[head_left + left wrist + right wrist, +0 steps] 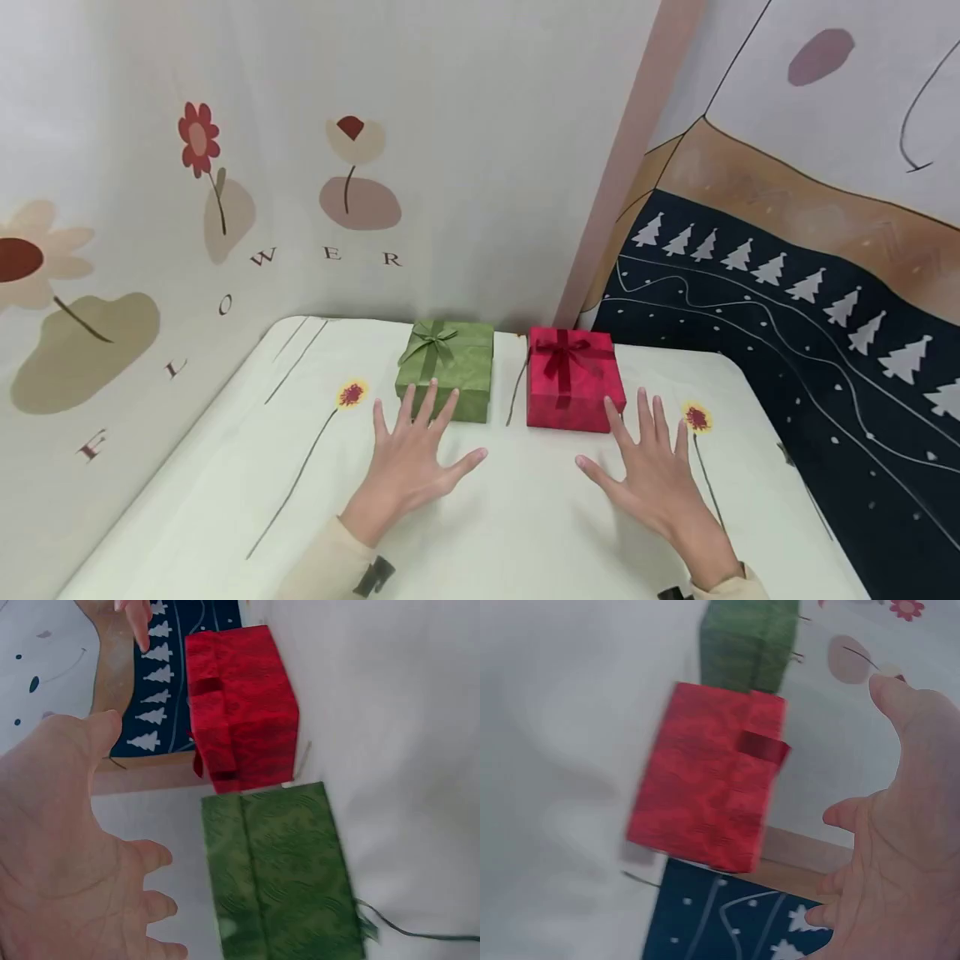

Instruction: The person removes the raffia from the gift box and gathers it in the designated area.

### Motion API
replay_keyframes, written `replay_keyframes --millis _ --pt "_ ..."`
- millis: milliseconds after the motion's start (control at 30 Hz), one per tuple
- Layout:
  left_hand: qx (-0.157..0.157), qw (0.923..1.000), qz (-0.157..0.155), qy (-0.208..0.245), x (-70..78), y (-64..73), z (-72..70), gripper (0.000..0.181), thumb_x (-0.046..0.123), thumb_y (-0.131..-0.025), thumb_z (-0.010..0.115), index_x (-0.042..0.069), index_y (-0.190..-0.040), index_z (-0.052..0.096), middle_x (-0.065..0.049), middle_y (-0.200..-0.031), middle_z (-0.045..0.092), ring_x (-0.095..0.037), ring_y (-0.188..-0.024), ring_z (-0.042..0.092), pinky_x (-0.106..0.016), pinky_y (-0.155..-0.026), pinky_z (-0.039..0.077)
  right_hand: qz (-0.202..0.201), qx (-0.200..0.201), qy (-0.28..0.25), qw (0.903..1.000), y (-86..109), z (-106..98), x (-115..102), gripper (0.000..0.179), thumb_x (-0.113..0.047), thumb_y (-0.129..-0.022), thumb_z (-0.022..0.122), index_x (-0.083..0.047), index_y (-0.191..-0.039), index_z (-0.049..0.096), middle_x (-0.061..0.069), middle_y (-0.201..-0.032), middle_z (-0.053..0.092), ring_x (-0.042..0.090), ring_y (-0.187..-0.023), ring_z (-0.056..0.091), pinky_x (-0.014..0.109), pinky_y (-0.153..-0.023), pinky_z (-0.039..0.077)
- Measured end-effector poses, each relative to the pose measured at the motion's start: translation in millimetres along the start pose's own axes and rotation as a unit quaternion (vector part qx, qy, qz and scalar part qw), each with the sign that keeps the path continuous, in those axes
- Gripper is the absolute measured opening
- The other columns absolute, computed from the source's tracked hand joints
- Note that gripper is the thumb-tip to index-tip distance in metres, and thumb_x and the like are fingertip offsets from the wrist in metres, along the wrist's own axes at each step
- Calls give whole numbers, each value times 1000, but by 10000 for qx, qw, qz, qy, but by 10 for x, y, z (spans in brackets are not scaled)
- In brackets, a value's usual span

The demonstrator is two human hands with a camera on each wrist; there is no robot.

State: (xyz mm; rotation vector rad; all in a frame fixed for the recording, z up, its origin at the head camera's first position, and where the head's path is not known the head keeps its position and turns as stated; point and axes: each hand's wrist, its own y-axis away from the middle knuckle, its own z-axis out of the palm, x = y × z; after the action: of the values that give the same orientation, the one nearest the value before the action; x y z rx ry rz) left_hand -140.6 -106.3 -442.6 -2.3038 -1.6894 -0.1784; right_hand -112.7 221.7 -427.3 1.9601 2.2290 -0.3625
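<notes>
A green gift box point(450, 375) with a green ribbon bow stands near the table's back edge. To its right, a small gap away, is a red gift box point(573, 383) with a dark red bow; both lids are on. My left hand point(412, 467) is spread in front of the green box, holding nothing. In the left wrist view its palm point(60, 840) appears apart from the green box point(289, 877). Fingers spread, my right hand point(656, 479) hovers before the red box, also holding nothing. The right wrist view shows a gap between that palm point(907, 802) and the red box point(705, 780).
A white cloth with printed flowers covers the table point(517, 525). Behind it hangs a pale curtain point(480, 167) with flower prints and letters. On the right is a dark blue cloth point(750, 308) with white trees. Bands circle both wrists.
</notes>
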Motion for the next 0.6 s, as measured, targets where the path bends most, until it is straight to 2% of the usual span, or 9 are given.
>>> replay_keyframes --millis 133,333,533,600 --pt "151 9996 235 -82 93 -153 -9 91 80 -92 46 23 -162 38 -13 -169 26 -45 -155 17 -80 -114 4 -16 159 -124 9998 -136 -110 0 96 -71 -92 55 -13 -164 29 29 -168 7 54 -152 3 82 -112 0" --pt "15 9994 299 -160 246 -385 -54 91 83 -92 39 28 -163 34 -11 -171 22 -43 -156 15 -78 -115 4 92 139 -320 9993 -352 -229 36 96 -71 -94 54 -14 -165 25 30 -168 6 55 -152 1 81 -112 -1" --pt "-163 9993 316 -65 438 -791 -67 88 82 -93 35 31 -165 28 -9 -172 18 -41 -157 13 -75 -117 4 256 47 -636 9976 -627 -336 138 96 -68 -97 50 -12 -167 16 31 -168 -1 55 -153 -3 79 -114 -2" --pt "-252 9990 349 88 516 -929 -64 87 81 -94 34 30 -165 27 -10 -172 18 -41 -157 15 -73 -119 5 309 -11 -805 9963 -729 -350 163 95 -67 -98 48 -10 -167 13 31 -168 -2 55 -153 -5 77 -115 -1"
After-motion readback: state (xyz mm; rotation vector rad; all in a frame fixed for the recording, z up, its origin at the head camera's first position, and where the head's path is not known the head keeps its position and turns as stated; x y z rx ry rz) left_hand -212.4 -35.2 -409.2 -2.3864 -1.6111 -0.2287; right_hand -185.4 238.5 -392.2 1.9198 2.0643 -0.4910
